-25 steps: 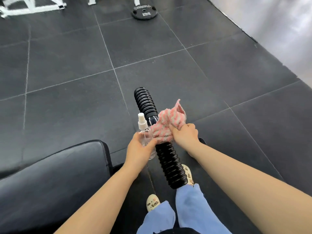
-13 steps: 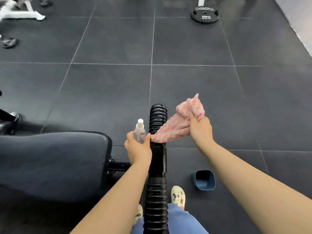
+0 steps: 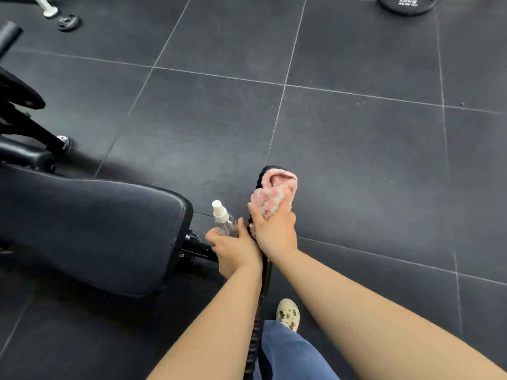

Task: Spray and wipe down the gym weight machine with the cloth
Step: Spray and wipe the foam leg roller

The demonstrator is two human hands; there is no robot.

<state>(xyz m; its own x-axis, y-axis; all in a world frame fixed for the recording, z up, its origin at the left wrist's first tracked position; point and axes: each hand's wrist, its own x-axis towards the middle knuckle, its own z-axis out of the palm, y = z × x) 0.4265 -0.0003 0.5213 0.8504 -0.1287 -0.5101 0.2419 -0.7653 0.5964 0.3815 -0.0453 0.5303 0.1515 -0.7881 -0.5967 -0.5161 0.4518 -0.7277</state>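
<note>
Spray bottle (image 3: 223, 222), clear, contents indiscernible, in left hand (image 3: 236, 249).

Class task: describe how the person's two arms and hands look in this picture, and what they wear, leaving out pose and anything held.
Both forearms are bare up to the picture's edge; no sleeve shows. The left hand and right hand wear no gloves, and no rings, watch or bracelet can be seen on them. Fingernails are too small to judge.

Dark tiled floor (image 3: 356, 165) carries two weight plates (image 3: 406, 5) (image 3: 68, 22) and a padded bench (image 3: 90, 229).
</note>
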